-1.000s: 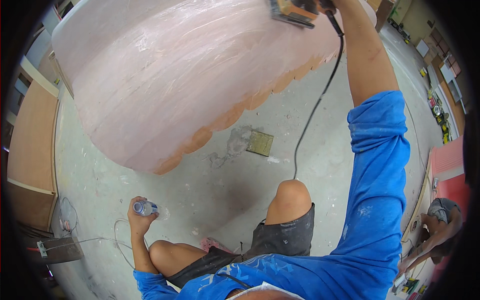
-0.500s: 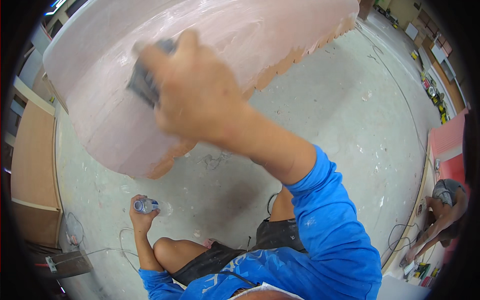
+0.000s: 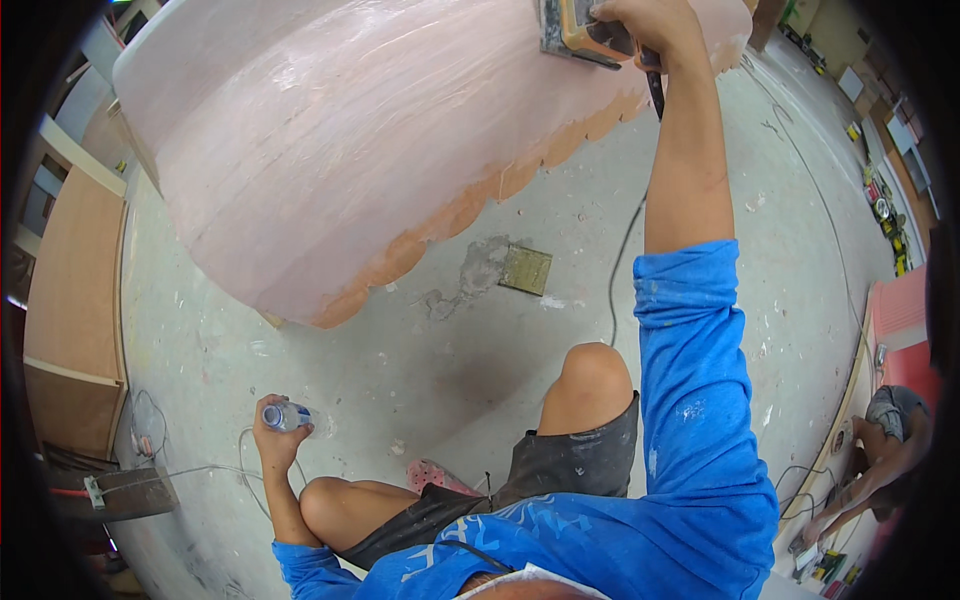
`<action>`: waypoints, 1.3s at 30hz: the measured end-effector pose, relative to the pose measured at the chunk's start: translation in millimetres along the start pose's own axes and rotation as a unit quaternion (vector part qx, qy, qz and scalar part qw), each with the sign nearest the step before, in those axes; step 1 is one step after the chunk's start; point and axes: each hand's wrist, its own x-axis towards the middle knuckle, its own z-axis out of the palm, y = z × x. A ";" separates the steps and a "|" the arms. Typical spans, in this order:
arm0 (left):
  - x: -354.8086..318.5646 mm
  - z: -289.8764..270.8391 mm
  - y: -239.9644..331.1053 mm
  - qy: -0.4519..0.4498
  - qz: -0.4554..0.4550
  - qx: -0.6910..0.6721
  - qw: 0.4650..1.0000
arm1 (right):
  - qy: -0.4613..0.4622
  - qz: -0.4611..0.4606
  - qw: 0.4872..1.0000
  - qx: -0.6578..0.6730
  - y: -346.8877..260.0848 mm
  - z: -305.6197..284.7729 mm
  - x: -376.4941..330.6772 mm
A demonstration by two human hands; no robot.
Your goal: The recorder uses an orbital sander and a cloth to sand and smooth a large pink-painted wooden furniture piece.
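Sander (image 3: pixel 588 36) on pinkish panel (image 3: pixel 340 150), spattered grey floor (image 3: pixel 440 370)

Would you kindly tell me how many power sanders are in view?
1: the orange power sander, gripped in the right hand on the pinkish panel; others may hide in the clutter at right.

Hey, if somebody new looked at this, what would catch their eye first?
Probably the big pale-pink panel with its scalloped orange-brown edge, filling the upper part of the view. At its top right, the right hand grips an orange-and-black corded sander. At lower left, the left hand holds a clear bottle above the grey floor.
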 end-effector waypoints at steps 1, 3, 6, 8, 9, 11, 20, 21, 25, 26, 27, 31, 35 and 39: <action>-1.9 -3.7 -0.6 0.011 -0.001 0.023 1.000 | -0.087 0.031 0.995 0.041 -19.7 -8.3 -21.9; -2.9 -7.1 1.0 0.021 0.000 0.022 1.000 | -0.082 -0.047 0.995 0.037 -22.6 17.9 -43.3; 3.9 -1.1 0.5 0.022 0.019 0.009 1.000 | -0.019 -0.143 0.989 0.036 -38.6 53.9 -102.1; 11.1 6.9 0.6 0.016 0.035 0.003 0.999 | 0.043 -0.210 0.975 0.057 -58.4 71.5 -159.0; 12.1 10.5 2.4 0.014 0.033 -0.009 0.999 | 0.027 -0.221 0.972 0.076 -70.1 78.1 -186.2; 15.3 14.1 6.2 0.014 0.035 -0.015 0.999 | 0.015 -0.227 0.968 0.101 -79.2 77.0 -217.1; 14.3 17.2 5.6 -0.012 0.027 -0.028 0.999 | 0.113 -0.161 0.977 0.088 19.4 68.8 -116.8; 14.8 17.0 6.8 -0.013 0.027 -0.031 0.999 | 0.122 -0.108 0.986 0.040 31.5 59.2 -88.3; 7.9 10.1 10.1 0.000 0.042 -0.008 0.999 | 0.031 0.044 0.988 0.148 10.6 14.9 -55.2; 7.3 9.3 11.4 0.006 0.047 -0.011 0.999 | 0.027 0.080 0.989 0.118 9.2 15.9 -49.2; 5.0 8.3 10.8 0.009 0.049 -0.011 0.999 | 0.023 0.116 0.989 0.088 8.4 15.8 -46.4; 6.8 12.3 16.1 0.005 0.041 -0.010 0.999 | 0.074 -0.045 0.993 0.078 -6.9 67.4 -95.9; 12.3 23.6 27.9 -0.004 0.063 0.002 0.998 | 0.016 -0.203 0.973 0.105 -72.0 78.5 -190.9; 14.3 32.8 35.0 -0.011 0.059 -0.007 0.998 | -0.020 -0.275 0.951 0.142 -83.0 86.6 -234.3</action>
